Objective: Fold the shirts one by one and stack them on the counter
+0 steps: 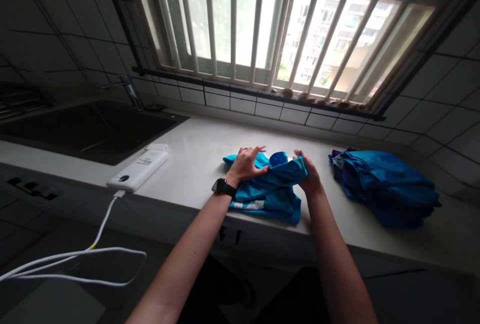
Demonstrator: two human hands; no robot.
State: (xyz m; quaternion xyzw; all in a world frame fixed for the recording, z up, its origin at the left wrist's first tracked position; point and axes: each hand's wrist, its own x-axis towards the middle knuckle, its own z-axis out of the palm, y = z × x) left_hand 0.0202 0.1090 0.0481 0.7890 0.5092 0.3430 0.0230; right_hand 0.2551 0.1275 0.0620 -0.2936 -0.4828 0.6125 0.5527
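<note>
A blue garment [270, 191] with a white print near its lower edge lies partly folded on the white counter, its front edge hanging slightly over the counter's edge. My left hand [247, 165], with a black watch at the wrist, rests on the garment's upper left part, thumb and fingers spread apart. At the garment's right side, my right hand [307, 171] has its fingers wrapped round the raised upper right edge of the cloth. Some of the right fingers are hidden behind the fabric.
A pile of blue and purple clothes [390, 184] sits on the counter [187, 174] at the right. On the left are a white power bank [140, 170] with a white cable [105, 219], a dark sink [90, 131] and a faucet [131, 93]. A barred window stands behind.
</note>
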